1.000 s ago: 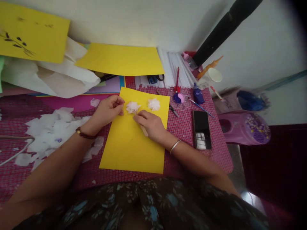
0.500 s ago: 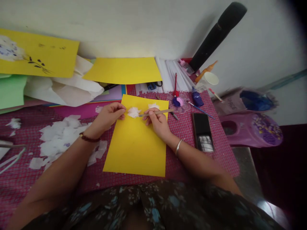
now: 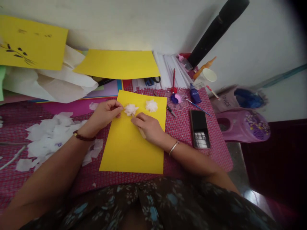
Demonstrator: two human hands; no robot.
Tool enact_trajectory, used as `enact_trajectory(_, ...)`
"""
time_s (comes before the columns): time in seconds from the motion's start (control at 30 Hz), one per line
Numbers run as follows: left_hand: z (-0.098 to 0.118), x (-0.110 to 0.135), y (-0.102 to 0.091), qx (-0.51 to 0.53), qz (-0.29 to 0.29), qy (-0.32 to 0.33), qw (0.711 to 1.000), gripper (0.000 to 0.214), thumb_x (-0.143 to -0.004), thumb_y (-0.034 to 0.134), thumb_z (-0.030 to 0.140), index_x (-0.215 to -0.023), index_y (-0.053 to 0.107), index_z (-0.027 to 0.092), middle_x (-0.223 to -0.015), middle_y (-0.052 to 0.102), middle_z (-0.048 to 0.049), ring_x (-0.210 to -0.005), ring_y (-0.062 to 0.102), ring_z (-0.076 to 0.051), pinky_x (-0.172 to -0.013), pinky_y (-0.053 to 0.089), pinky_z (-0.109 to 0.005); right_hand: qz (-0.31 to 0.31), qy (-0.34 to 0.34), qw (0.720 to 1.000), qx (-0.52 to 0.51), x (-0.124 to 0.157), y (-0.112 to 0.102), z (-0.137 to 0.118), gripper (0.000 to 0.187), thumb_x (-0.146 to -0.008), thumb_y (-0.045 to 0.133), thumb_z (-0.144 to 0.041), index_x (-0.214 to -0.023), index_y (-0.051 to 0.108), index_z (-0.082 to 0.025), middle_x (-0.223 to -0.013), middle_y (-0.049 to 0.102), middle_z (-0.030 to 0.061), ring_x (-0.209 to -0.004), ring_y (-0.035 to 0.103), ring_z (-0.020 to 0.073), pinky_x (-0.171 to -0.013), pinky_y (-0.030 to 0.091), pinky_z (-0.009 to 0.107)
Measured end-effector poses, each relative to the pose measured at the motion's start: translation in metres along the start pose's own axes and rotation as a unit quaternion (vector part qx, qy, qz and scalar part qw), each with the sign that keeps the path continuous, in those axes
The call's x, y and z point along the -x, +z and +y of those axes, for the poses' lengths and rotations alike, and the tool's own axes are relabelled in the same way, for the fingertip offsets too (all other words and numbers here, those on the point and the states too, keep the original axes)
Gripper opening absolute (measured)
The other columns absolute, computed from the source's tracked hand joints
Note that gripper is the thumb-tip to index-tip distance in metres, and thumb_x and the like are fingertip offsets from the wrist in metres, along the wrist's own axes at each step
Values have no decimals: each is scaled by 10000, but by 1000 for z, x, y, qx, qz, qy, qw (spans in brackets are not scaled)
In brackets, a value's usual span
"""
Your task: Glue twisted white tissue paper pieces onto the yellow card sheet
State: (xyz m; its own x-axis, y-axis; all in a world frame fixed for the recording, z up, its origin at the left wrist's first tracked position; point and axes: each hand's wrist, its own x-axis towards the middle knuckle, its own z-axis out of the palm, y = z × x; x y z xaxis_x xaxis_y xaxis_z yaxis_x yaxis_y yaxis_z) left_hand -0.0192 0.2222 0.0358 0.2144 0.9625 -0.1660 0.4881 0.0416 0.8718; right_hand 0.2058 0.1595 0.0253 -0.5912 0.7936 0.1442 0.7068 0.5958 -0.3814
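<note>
A sheet of yellow paper lies in front of me with two tufts of white paper on it, a left paper flower and a right paper flower. At the left flower's edge, my left hand has thumb and forefinger pinched together; what is between them is too small to make out. My right hand is closed around a thin tan stick, its fingertips just below the left flower. Most of the stick is hidden by the hand.
Cut white paper pieces lie left on the checked cloth. To the right are a phone, a paint palette, a blue paintbrush and a purple paint bottle. More yellow paper rests behind, by the wall.
My right hand has turned and moved slightly left and down, swinging the stick from sideways to under the palm. The right flower is now uncovered. My left hand keeps its pinch; the view has shifted slightly.
</note>
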Motion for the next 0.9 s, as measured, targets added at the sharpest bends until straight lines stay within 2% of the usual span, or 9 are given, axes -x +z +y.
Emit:
enact_trajectory(0.1,2,2,0,-8,-6,3,1000,206,-788,631,440,-778,611,235,-672,643,-11,-621,601,-180,-637,472,-300,7,0,1000,-6,-2,4,2,326,-1058,409,-175,-1230,684,-204,-1105,693,110,-902,641,236,-734,481,340)
enact_trajectory(0.17,4,6,1,-40,18,21,999,193,-816,600,426,-792,610,234,-692,646,-18,-640,609,-186,-648,473,-308,9,-2,1000,-13,-2,5,4,312,-1057,418,-180,-1222,681,-208,-1121,691,108,-924,642,234,-751,485,336)
enact_trajectory(0.27,7,18,6,-147,45,114,981,208,-877,551,401,-887,673,233,-788,693,-42,-716,642,-205,-704,482,-325,8,3,1000,-26,-3,6,5,292,-1055,441,-197,-1219,681,-222,-1133,690,101,-944,645,232,-768,498,333)
enact_trajectory(0.37,10,29,12,-263,-21,197,944,301,-935,481,348,-1050,736,238,-962,767,-79,-863,705,-243,-783,501,-350,13,17,998,-64,-3,5,6,298,-1054,447,-196,-1226,686,-238,-1145,686,100,-983,654,227,-816,526,334)
enact_trajectory(0.47,8,32,16,-325,-41,198,924,371,-955,437,290,-1155,743,232,-1096,790,-100,-994,730,-261,-825,517,-355,39,36,990,-131,-4,7,8,304,-1058,450,-191,-1221,701,-243,-1165,682,96,-1044,668,216,-889,551,340)
enact_trajectory(0.63,4,27,20,-339,-26,180,923,404,-981,437,271,-1257,729,239,-1233,777,-95,-1088,732,-273,-881,528,-368,80,42,974,-206,-3,11,13,271,-1067,474,-243,-1190,714,-263,-1170,677,76,-1053,673,192,-957,562,360)
enact_trajectory(0.9,4,24,22,-388,-29,171,905,438,-983,410,242,-1267,741,204,-1239,772,-113,-1088,741,-298,-829,530,-377,170,-3,957,-235,3,10,13,225,-1049,464,-225,-1083,685,-198,-1095,669,97,-1026,672,186,-937,567,354)
